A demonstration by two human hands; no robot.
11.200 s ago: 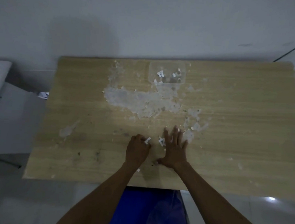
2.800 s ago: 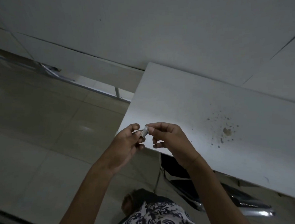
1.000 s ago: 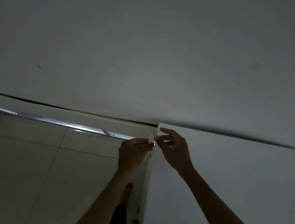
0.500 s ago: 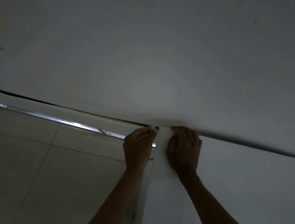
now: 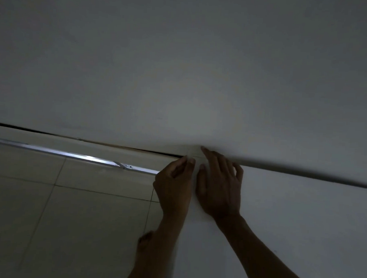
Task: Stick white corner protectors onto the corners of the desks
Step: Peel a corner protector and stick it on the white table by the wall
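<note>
A person leans over a white desk [image 5: 280, 216] in dim light, both forearms reaching up from the bottom of the head view toward its far left corner, which sits hard against the wall [image 5: 181, 65]. The left hand [image 5: 174, 186] curls at the desk's side edge, thumb and fingertips drawn together at the corner as if pinching something small. The right hand [image 5: 218, 188] lies on the desktop with fingers spread, the forefinger stretched out to the corner point and pressing there. The corner protector [image 5: 193, 154] itself is probably the pale patch between the two sets of fingertips, though white on white in this gloom it can hardly be told from the desk.

Such a piece looks light and small, likely soft plastic with a sticky backing: best held by its outer faces, then pressed firmly on both sides of the corner so the glue takes. It would slip or skew easily before it bonds.

Beyond the hands, a metal rail [image 5: 72, 155] runs along the tiled floor [image 5: 59, 217] beside the wall. No brand, label or writing can be read anywhere.
</note>
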